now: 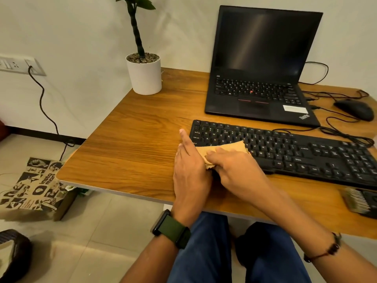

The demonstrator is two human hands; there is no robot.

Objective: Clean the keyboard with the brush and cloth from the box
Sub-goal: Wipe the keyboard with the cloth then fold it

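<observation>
1. Standing on the floor well left of the grip: printed paper bag (34,185), beside the bench's (130,144) left edge.
2. Wall socket (19,64) with black cord, far left and up from the grip.
3. White pot with plant (144,75), on the bench's far left corner, well beyond the grip.
4. Left hand (190,172): fingers straight and together, set edge-on against the left end of the keyboard (295,152); green-strapped watch on the wrist. Grip spread, holding nothing that can be seen.
5. Tan cloth (228,149): lies over the keyboard's near-left keys, directly under the right grip, touching the left hand's side.
6. Right hand (234,166): fingers curled round the cloth, pinching it and pressing it on the keys; bead bracelet on the wrist.
7. Black laptop (261,68), lid open, screen dark, behind the keyboard, beyond the grip.
8. Brush (359,201): blurred, on the bench's near edge, well right of the grip, just in front of the keyboard.
9. Black mouse (355,109), far right, beside the laptop.
</observation>
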